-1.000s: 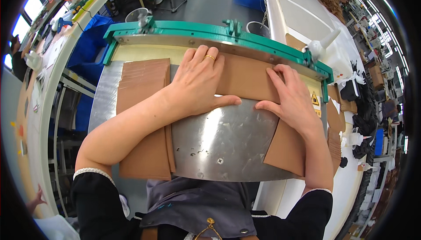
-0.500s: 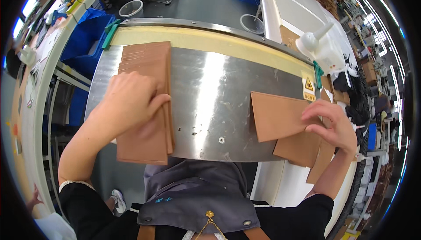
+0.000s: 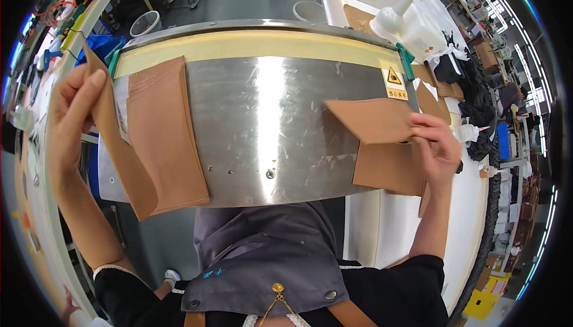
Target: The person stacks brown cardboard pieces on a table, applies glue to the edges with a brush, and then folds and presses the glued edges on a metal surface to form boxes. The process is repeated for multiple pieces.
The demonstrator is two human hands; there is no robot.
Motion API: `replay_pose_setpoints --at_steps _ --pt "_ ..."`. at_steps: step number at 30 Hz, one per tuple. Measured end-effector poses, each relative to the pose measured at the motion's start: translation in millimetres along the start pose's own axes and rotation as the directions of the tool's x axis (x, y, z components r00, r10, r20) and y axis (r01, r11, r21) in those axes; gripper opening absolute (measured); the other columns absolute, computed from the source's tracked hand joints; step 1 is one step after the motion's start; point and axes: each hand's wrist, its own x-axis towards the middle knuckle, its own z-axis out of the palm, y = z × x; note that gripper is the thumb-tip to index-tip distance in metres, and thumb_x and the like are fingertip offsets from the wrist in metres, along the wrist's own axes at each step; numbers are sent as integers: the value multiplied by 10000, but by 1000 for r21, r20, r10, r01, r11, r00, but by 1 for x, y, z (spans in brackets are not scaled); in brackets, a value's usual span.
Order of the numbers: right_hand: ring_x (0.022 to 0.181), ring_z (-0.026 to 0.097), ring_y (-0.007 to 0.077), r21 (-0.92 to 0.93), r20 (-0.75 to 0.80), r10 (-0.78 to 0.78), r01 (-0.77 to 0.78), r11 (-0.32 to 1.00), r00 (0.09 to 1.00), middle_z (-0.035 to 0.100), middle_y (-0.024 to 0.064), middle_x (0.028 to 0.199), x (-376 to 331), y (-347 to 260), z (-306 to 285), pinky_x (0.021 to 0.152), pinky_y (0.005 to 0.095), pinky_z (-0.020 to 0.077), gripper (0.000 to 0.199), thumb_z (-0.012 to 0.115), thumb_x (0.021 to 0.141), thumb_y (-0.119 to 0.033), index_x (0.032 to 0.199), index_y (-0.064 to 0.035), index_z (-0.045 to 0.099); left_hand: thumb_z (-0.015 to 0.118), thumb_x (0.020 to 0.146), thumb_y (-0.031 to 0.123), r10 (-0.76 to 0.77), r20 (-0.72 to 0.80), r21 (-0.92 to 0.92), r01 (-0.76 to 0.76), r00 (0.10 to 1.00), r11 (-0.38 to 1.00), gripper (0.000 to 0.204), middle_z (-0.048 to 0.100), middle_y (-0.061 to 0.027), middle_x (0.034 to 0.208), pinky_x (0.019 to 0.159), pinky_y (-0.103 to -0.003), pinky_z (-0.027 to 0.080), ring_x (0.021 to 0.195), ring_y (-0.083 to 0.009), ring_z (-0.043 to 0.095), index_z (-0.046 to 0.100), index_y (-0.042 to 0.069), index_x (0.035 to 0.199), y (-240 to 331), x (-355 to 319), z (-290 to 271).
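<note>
The left hand [image 3: 71, 115], at nine o'clock, pinches a brown leather sheet [image 3: 116, 148] lifted off the stack of brown pieces [image 3: 164, 133] on the steel worktop [image 3: 268, 124]. At three o'clock the right hand [image 3: 439, 151] grips another brown piece [image 3: 373, 121], raised above the pile [image 3: 388, 166] at the worktop's edge.

leather pieces [image 3: 164, 136]: plain tan brown | metal plate [image 3: 268, 118]: shiny silver grey | strip [image 3: 250, 43] along plate top: pale yellow | warning sticker [image 3: 394, 78], upper right: yellow with black triangle | apron [image 3: 262, 255]: dark grey | squeeze bottle [image 3: 397, 19]: white
</note>
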Motion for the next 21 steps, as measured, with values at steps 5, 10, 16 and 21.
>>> replay_pose_setpoints --at_steps 5,10,16,21 --pt "1105 711 267 4 403 121 -134 991 907 743 125 1160 -10 -12 -37 911 349 548 228 775 782 8 1005 -18 736 647 998 281 283 250 -30 -285 926 958 352 505 88 612 470 -217 281 526 3 431 600 69 720 53 18 39" --pt "1186 670 267 13 308 119 -129 992 944 712 136 1251 38 -14 -11 981 348 510 304 742 852 -84 1146 -15 709 676 958 400 340 520 54 -427 784 903 439 674 -180 734 696 -435 535 700 -315 667 700 -17 826 50 38 168" --pt "1289 581 330 -19 369 -283 312 950 885 599 160 1410 126 -7 99 1098 403 451 434 667 951 -155 1360 -25 599 703 913 358 617 515 178 -778 595 602 501 611 -250 1245 1076 -460 437 1247 -393 534 627 -74 1156 -2 47 191" --pt "1289 568 356 -312 293 -333 419 853 896 574 170 1429 134 11 135 1092 425 461 478 693 948 -222 1356 5 587 701 916 238 699 401 259 -805 593 534 384 627 -179 1268 1084 -429 438 1268 -331 555 633 -28 1184 -22 63 191"
